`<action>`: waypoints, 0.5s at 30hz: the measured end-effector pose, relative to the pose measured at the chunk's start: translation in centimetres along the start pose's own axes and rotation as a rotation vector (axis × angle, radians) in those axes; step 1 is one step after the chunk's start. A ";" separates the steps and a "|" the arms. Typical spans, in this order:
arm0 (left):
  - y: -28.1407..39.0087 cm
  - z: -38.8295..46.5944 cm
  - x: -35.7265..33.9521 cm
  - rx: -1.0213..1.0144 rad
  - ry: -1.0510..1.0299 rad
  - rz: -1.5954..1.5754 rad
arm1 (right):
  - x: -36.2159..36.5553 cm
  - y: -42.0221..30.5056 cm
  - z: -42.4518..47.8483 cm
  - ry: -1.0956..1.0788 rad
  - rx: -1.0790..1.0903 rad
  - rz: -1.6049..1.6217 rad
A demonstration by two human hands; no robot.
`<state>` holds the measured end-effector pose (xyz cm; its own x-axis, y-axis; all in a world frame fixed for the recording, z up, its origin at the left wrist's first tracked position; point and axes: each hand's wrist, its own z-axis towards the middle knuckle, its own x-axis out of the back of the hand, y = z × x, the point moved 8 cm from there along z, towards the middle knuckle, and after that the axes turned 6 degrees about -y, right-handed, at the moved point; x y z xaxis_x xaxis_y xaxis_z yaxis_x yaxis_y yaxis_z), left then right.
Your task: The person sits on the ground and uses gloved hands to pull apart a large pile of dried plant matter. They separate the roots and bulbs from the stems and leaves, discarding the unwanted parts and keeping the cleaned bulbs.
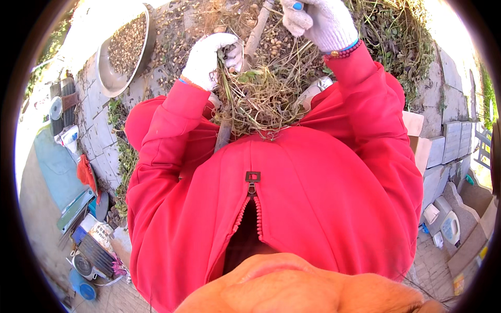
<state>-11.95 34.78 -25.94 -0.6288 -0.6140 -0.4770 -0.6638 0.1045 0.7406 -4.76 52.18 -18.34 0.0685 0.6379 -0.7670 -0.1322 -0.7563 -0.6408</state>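
My left hand (213,58), in a white knit glove, is closed around green and dry stems of a peanut plant bundle (262,98). The bundle lies tangled across my lap, over a wooden pole (256,35) that runs up between my knees. My right hand (321,21), gloved too, is raised above the far right side of the bundle. Its fingers are bent, with a blue spot on one fingertip. The frame's top edge cuts this hand, and whether a thin stem sits in it is unclear. Loose peanuts (275,43) are scattered on the ground beneath.
A round metal basin (102,72) of peanuts stands at the far left. More peanut plants (395,51) are heaped at the right. Rubbish and a blue bucket (87,291) lie at lower left; grey blocks (450,143) and a white plastic jug (451,227) are at right.
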 end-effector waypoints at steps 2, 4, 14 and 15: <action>0.3 0.2 -1.0 -0.006 -0.111 -0.004 | 3.6 -0.3 0.4 0.152 -0.005 -0.727; 0.3 0.2 -1.4 0.008 -0.221 -0.049 | 3.1 -1.3 0.2 0.286 -0.014 -1.689; -0.5 -1.3 -3.7 0.198 -0.416 -0.231 | 0.4 4.0 0.3 -0.252 -0.235 -0.246; -0.5 -1.5 -4.1 0.224 -0.406 -0.212 | 0.6 3.9 0.3 -0.246 -0.218 -0.235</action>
<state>-8.42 36.09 -23.69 -0.5482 -0.2906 -0.7842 -0.8363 0.2035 0.5092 -5.50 49.67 -21.33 -0.1702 0.7929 -0.5851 0.0733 -0.5819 -0.8100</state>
